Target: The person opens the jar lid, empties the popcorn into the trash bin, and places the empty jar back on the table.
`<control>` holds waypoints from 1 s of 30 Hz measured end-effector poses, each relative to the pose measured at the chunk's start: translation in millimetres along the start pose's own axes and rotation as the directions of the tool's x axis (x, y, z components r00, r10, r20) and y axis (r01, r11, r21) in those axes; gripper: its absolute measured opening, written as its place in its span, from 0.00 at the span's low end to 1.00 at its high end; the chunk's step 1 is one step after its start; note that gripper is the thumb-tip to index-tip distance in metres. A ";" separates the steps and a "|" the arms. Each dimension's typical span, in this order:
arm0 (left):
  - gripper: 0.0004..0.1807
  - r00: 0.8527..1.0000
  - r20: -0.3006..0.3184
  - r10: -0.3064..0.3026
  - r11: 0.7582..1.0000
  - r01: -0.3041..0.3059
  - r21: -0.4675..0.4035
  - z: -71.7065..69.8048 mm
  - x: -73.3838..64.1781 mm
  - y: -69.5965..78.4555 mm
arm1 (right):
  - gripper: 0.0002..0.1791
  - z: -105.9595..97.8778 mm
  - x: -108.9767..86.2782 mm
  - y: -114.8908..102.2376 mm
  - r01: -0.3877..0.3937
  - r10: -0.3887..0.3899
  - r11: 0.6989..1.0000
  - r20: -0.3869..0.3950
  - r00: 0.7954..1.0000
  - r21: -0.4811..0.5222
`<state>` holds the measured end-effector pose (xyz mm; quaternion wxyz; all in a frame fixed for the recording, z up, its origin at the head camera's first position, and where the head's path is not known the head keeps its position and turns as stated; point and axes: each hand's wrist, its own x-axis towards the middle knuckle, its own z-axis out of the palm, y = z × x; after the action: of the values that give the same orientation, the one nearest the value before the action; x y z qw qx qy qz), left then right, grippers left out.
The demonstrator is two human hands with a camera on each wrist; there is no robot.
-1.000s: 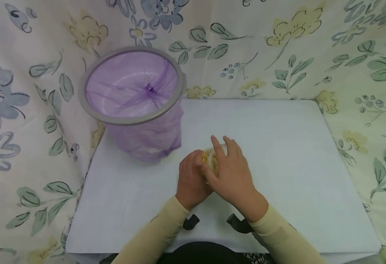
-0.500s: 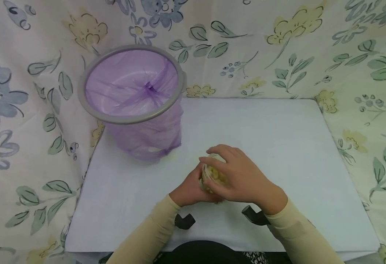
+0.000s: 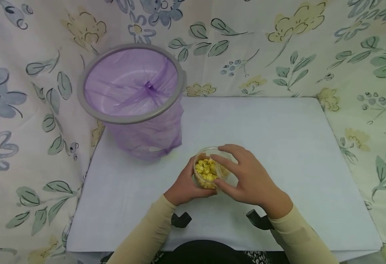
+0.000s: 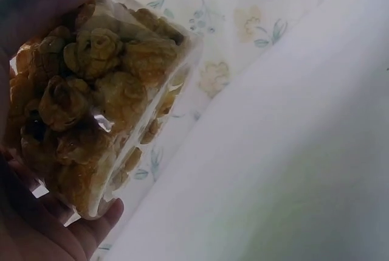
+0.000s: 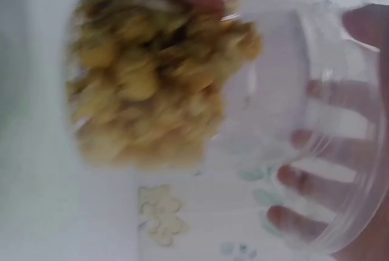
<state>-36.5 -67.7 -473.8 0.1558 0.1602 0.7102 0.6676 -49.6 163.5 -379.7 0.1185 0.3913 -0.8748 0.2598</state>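
Observation:
My left hand (image 3: 184, 187) grips a clear plastic tub (image 4: 143, 145) of yellow-brown popcorn (image 3: 205, 169), tilted over the table. In the left wrist view the thumb lies along one side of the tub and the fingertips curl round the other. My right hand (image 3: 254, 179) holds a clear round lid (image 5: 349, 212) by its edge, beside the tub's mouth. Through the lid, the right fingers (image 5: 316, 188) show spread behind it. In the right wrist view the popcorn fills the lower part of the tub, with bare clear wall near the mouth.
A bin with a grey rim (image 3: 133, 120) and a purple bag (image 3: 146, 141) as liner stands at the back left of the white table (image 3: 265, 124). Floral cloth (image 3: 239, 47) hangs behind and at both sides. Black curved pieces (image 3: 259, 220) stick out at both wrists.
The right hand has moved right and drawn the lid off the tub's mouth. The tub has turned in the left hand, so the popcorn inside shows from above. The bin stays put.

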 end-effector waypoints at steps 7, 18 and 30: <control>0.62 1.000 -0.017 0.009 1.000 -0.009 0.015 -3.7 -1.9 -0.1 | 0.34 6.6 -20.5 14.4 -0.050 0.048 0.998 -0.061 0.997 -0.030; 0.62 0.997 -0.062 -0.036 0.999 0.037 0.013 -4.9 -9.8 1.0 | 0.38 24.8 -72.3 55.7 -0.259 0.237 0.959 -0.179 0.955 -0.112; 0.62 0.997 -0.064 -0.040 0.999 0.039 -0.029 -11.1 -22.0 10.7 | 0.29 43.5 -125.3 101.5 -0.453 0.432 0.878 -0.156 0.888 -0.153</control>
<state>-21.3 -86.6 -462.3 0.1482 0.1224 0.7087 0.6788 -42.2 274.5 -504.3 0.1427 0.1521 -0.9529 0.2200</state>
